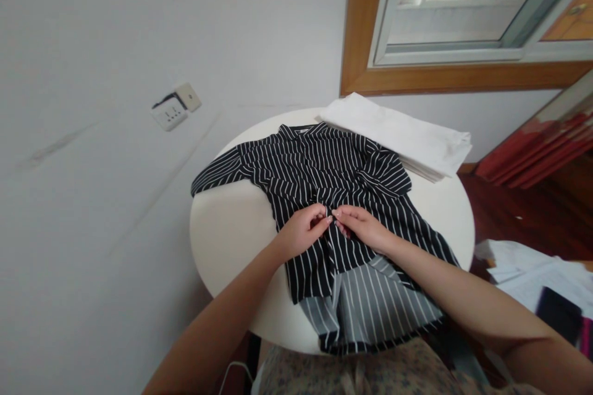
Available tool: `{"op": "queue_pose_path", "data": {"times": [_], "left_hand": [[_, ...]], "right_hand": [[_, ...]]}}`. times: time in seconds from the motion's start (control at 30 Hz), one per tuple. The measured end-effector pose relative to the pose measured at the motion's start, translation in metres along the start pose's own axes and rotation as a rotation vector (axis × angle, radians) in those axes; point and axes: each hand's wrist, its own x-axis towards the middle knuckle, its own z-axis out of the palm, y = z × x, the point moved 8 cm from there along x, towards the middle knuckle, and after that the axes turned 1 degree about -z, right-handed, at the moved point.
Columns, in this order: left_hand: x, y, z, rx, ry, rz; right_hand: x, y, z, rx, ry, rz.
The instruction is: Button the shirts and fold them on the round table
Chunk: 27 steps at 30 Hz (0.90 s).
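Observation:
A black shirt with white stripes (pixel 319 160) lies front up on a round white table (pixel 231 228), its collar toward the wall. One sleeve stretches out to the left; the other is folded over on the right. My left hand (pixel 306 228) pinches the front opening edge of the shirt near its lower middle. Close against it, my right hand (pixel 359 225) pinches the cloth at the same spot, fingertips nearly touching. Any button there is hidden by my fingers. Below my hands the front edges part, showing the greyish inner side of the back hem, which hangs at the table's near edge.
A folded white sheet-like bundle (pixel 398 133) lies at the table's back right. A wall with a socket (pixel 170 113) rises at the left and behind. Papers (pixel 542 271) and a dark flat object (pixel 558 313) lie to the lower right. A wood-framed window (pixel 454 77) is above.

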Motion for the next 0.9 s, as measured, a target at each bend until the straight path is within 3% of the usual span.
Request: {"op": "queue_pose_path", "data": {"times": [0.17, 0.3, 0.4, 0.5, 0.67, 0.77, 0.9], "left_hand": [[0.001, 0.005, -0.008, 0.089, 0.02, 0.009], [-0.003, 0.0, -0.041, 0.406, 0.228, -0.093], [-0.018, -0.006, -0.07, 0.678, 0.363, -0.254], [-0.036, -0.017, -0.083, 0.811, 0.348, -0.422], [-0.061, -0.041, -0.072, 0.796, 0.202, -0.576], [-0.064, -0.044, -0.056, 0.642, 0.185, -0.464], [-0.064, -0.042, -0.043, 0.364, 0.258, -0.313]], "right_hand": [[-0.003, -0.019, -0.003, -0.313, -0.041, -0.15], [-0.005, -0.031, -0.018, -0.682, 0.056, -0.312], [-0.002, -0.028, -0.04, -0.915, 0.154, -0.274], [-0.004, -0.025, -0.056, -1.122, 0.194, -0.2], [-0.016, -0.019, -0.049, -1.324, 0.11, -0.128], [-0.024, -0.017, -0.035, -1.339, 0.036, -0.146], [-0.029, -0.023, -0.018, -1.312, -0.067, -0.238]]}}
